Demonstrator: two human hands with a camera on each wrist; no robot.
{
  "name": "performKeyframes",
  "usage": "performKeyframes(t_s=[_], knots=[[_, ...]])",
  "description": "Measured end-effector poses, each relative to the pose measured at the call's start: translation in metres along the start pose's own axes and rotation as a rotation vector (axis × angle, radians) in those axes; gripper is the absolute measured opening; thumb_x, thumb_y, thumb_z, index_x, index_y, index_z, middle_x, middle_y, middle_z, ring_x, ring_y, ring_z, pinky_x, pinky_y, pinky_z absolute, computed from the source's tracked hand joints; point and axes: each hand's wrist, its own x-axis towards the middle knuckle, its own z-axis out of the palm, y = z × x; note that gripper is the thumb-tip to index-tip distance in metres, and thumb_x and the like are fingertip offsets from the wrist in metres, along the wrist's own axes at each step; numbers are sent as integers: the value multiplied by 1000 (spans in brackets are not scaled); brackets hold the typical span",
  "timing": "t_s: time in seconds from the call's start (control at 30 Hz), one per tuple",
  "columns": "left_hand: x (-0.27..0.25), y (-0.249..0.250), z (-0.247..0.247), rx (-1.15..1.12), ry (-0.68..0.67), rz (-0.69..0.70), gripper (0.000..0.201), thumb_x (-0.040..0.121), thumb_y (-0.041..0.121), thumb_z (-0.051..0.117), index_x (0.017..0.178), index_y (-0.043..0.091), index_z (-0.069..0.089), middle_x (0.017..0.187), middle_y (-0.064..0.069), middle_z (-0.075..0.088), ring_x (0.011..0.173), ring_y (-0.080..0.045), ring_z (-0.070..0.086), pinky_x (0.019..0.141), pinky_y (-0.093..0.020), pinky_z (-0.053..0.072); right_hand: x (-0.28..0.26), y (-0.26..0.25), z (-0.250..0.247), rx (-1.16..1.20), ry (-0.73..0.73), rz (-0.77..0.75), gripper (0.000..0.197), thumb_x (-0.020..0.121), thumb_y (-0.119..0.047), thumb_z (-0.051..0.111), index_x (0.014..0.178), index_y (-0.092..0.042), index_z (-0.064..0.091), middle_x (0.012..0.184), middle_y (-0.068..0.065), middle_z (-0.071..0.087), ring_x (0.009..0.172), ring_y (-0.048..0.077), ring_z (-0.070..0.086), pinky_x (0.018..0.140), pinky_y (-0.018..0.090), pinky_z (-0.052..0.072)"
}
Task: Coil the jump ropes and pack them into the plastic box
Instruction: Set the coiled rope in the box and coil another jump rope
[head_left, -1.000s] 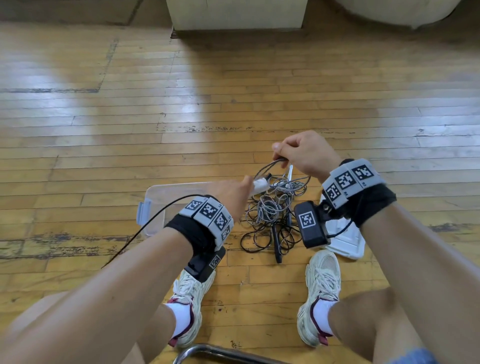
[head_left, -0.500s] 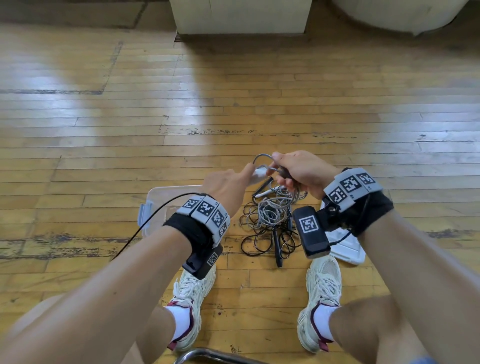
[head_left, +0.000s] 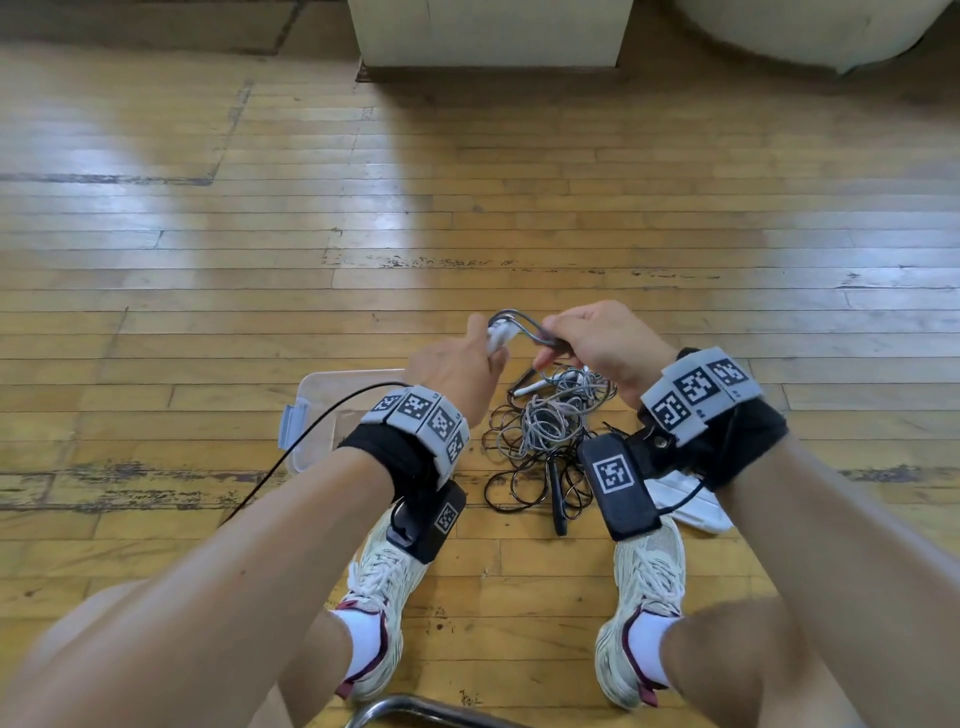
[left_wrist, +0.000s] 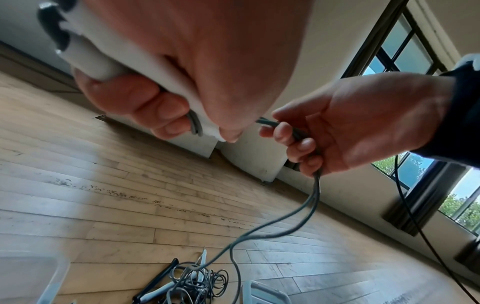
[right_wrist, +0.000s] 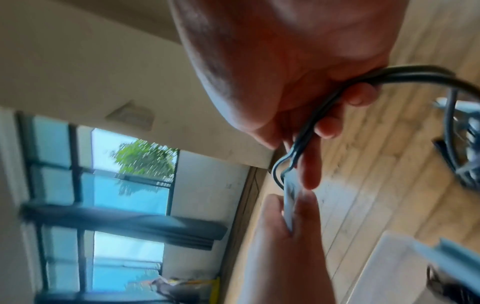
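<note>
My left hand (head_left: 462, 364) grips the white handle (head_left: 497, 335) of a jump rope, seen close up as the handle (left_wrist: 103, 61) in the left wrist view. My right hand (head_left: 597, 343) grips the grey cord (head_left: 524, 325) folded into a small loop beside the handle; two strands of the cord (left_wrist: 298, 214) hang from my right hand (left_wrist: 345, 127) down to a tangled pile of ropes (head_left: 540, 431) on the floor between my feet. The clear plastic box (head_left: 322, 410) lies on the floor left of the pile, partly hidden by my left wrist.
The white box lid (head_left: 691, 501) lies on the floor right of the pile, under my right wrist. A black handle (head_left: 557, 493) sticks out of the pile toward me. A chair's metal tube (head_left: 415, 709) is at the bottom edge. A pale cabinet (head_left: 488, 31) stands far ahead.
My right hand came down and toward the left hand, bringing the cord into a short loop at the handle. The left hand rose slightly with the handle.
</note>
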Motion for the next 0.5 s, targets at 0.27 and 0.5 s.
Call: performKeyframes(t_s=[0.27,0.5], knots=[[0,2,-7,-29,39,-32,31,107,43,33,119,15,36,65,6,39,53,-18,41,51,-33,28,2,6,1,148,-141,164,35,104,-37,50,96,-17,77,70,-4,63,63,12,47,58,24,39],[9,-9,-13,-162,-71,-108,33,106,46,34,116,15,40,84,-3,58,71,-26,58,60,-36,45,-3,13,14,-450,272,-573,23,97,-24,64,117,-26,75,94,-11,75,74,2,63,66,23,52]])
